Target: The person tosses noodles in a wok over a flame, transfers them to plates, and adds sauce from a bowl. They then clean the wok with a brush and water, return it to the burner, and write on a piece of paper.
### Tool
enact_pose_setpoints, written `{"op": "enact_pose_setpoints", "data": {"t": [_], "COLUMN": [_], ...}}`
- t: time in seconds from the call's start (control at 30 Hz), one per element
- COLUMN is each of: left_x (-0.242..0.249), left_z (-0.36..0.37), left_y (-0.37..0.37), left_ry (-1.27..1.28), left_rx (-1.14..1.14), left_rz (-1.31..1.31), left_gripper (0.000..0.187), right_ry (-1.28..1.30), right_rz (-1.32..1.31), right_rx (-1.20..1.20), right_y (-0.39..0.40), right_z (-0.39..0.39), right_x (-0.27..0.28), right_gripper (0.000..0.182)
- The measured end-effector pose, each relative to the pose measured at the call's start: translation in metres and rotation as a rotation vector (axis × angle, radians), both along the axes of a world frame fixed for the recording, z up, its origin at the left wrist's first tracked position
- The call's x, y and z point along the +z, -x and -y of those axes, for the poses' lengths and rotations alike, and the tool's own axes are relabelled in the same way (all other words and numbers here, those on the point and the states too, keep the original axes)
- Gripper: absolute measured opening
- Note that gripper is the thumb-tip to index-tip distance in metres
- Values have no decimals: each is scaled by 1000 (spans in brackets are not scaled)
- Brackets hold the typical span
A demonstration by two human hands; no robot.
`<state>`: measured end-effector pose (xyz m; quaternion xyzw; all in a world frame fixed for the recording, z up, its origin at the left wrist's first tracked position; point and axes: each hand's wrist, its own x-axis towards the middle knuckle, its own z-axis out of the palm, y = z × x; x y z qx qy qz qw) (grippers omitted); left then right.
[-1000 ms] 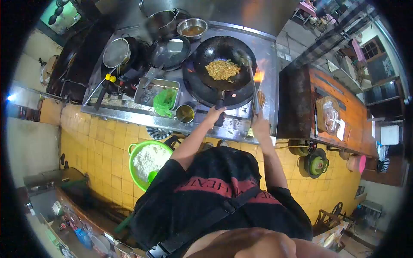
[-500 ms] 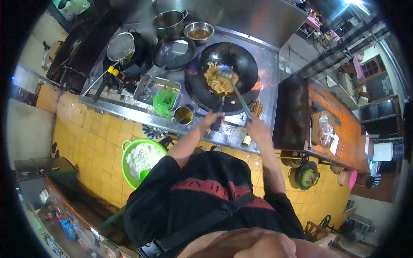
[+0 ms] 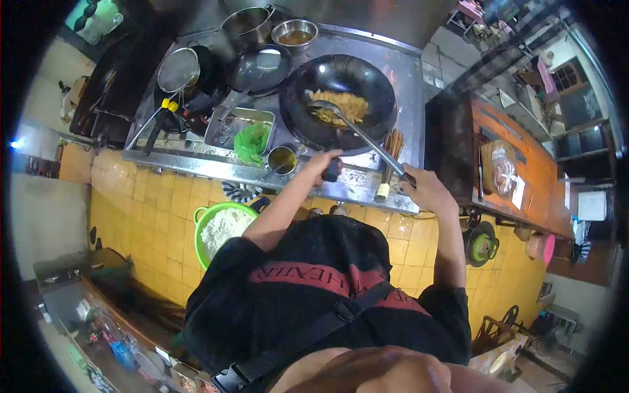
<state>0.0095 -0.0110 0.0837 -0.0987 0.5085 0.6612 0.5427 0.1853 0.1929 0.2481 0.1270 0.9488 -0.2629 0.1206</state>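
A large black wok (image 3: 367,72) stands on the metal stove with browned food (image 3: 350,105) in its middle. My left hand (image 3: 319,166) is closed around the wok's dark handle at the near side. Closed too, my right hand (image 3: 429,188) grips the end of a long-handled ladle (image 3: 380,149). The ladle's bowl rests at the left part of the food inside the wok. A bamboo wok brush (image 3: 392,154) lies on the stove edge between the wok and my right hand. Left of my left hand stands a metal cup (image 3: 282,160) of yellowish liquid.
A metal tray (image 3: 219,134) holds a green plastic bag (image 3: 251,142). Behind it are a lidded pan (image 3: 260,69), a pot (image 3: 246,29), a steel bowl (image 3: 295,33) and a strainer (image 3: 179,70). A green basin of white rice (image 3: 226,226) is below left. A wooden table (image 3: 504,137) stands right.
My right hand has moved right and toward me, and the ladle has swung to the left side of the food. The food now lies gathered differently. My left hand stays on the handle.
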Motion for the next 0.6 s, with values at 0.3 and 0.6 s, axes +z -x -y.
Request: {"op": "enact_pose_setpoints", "data": {"t": [0.3,0.6], "left_x": [65,77], "left_z": [6,26], "left_y": [-19,-71], "left_ry": [13,30], "left_rx": [-180,-229], "left_rz": [-136,-72], "left_gripper": [22,21], "right_ry": [-105,-242], "right_rz": [13,58], "right_rx": [-86,-174], "right_y": [-12,-5], "right_z": [29,57], "right_x": [-5,-2], "right_gripper": [37,31]}}
